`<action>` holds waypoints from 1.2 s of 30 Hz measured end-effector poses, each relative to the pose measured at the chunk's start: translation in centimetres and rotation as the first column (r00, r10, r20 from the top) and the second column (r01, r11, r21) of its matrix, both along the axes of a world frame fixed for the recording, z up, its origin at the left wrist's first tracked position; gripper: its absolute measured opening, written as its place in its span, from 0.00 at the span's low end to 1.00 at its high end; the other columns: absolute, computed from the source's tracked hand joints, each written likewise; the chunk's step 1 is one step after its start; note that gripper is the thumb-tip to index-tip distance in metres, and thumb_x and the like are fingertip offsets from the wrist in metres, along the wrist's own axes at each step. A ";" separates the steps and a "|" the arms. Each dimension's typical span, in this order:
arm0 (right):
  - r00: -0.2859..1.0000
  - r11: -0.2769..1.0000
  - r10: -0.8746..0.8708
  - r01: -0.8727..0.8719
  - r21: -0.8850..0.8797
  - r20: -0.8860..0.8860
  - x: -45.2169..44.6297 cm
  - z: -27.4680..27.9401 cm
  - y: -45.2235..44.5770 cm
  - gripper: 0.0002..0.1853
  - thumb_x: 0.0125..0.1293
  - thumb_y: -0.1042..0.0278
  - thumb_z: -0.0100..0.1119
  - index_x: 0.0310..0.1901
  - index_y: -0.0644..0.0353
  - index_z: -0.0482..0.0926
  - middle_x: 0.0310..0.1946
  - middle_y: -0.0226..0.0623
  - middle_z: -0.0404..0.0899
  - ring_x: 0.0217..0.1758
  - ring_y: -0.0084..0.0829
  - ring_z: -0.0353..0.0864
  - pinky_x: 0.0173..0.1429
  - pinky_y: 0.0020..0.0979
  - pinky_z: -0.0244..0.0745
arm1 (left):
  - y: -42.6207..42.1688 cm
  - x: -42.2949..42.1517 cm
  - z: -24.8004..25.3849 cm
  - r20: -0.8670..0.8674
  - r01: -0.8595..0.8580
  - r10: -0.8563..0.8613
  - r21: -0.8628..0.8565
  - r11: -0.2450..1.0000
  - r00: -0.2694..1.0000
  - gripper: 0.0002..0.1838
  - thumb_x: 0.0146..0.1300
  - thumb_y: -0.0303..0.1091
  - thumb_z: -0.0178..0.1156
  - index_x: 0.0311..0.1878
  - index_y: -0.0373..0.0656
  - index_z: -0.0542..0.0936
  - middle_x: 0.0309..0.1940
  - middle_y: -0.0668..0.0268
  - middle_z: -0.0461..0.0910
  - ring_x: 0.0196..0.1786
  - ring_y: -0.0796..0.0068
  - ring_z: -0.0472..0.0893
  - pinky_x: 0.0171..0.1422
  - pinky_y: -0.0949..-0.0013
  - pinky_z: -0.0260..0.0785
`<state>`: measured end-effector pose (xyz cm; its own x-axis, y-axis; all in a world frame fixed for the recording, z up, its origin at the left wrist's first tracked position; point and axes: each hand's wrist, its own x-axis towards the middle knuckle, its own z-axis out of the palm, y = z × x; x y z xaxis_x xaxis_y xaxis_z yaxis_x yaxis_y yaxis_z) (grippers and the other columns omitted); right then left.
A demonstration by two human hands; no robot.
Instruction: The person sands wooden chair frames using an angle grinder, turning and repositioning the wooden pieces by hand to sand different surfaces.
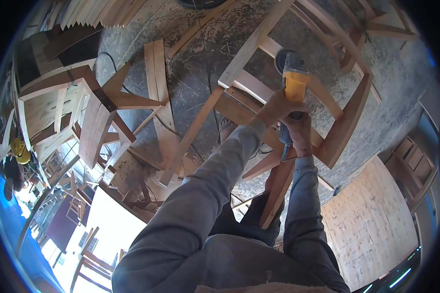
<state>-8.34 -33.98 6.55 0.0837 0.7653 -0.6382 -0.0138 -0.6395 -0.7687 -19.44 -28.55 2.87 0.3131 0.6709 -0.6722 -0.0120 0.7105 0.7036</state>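
Note:
Both my hands are on a yellow and grey angle grinder (296, 83), with its round disc at the top left of the tool. My left hand (278, 108) wraps round the yellow body. Lower down, my right hand (299, 131) grips the rear end, where a cable hangs. The grinder is above a wooden chair frame (244, 56) that lies tilted on the floor in front of me. Whether the disc touches the wood cannot be told. One wooden leg (279, 188) of the frame points toward my body, between my arms.
More wooden chair frames (95, 124) stand at the left. Planks (157, 93) and a black cable lie on the grey floor (188, 73). A plywood sheet (371, 222) is at the lower right. Stacked wood pieces (90, 12) are at the top left.

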 end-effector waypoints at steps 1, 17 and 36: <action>0.999 1.000 0.006 -0.006 0.002 0.032 0.1 -0.1 -0.1 0.11 0.61 0.67 0.76 0.38 0.65 0.86 0.30 0.31 0.87 0.30 0.20 0.85 0.34 0.26 0.77 | 0.0 0.2 -0.6 -0.005 0.004 -0.004 0.006 1.000 1.000 0.30 0.50 0.40 0.82 0.53 0.34 0.84 0.44 0.62 0.88 0.44 0.72 0.88 0.49 0.64 0.81; 0.986 0.988 0.151 -0.153 0.022 0.068 -2.2 -0.3 2.5 0.15 0.58 0.66 0.79 0.42 0.66 0.87 0.34 0.33 0.89 0.35 0.22 0.87 0.40 0.28 0.81 | 1.6 -3.4 -0.1 0.087 -0.105 0.106 -0.024 0.994 0.990 0.31 0.52 0.39 0.80 0.58 0.36 0.82 0.49 0.61 0.87 0.47 0.70 0.88 0.52 0.63 0.83; 0.977 0.979 0.204 -0.204 -0.013 0.054 -1.3 0.5 4.3 0.20 0.55 0.67 0.79 0.47 0.65 0.83 0.34 0.33 0.87 0.35 0.22 0.87 0.40 0.27 0.82 | 3.6 -3.5 3.5 0.127 -0.089 0.102 -0.100 0.991 0.987 0.27 0.56 0.36 0.78 0.57 0.35 0.81 0.47 0.61 0.86 0.47 0.71 0.88 0.54 0.66 0.82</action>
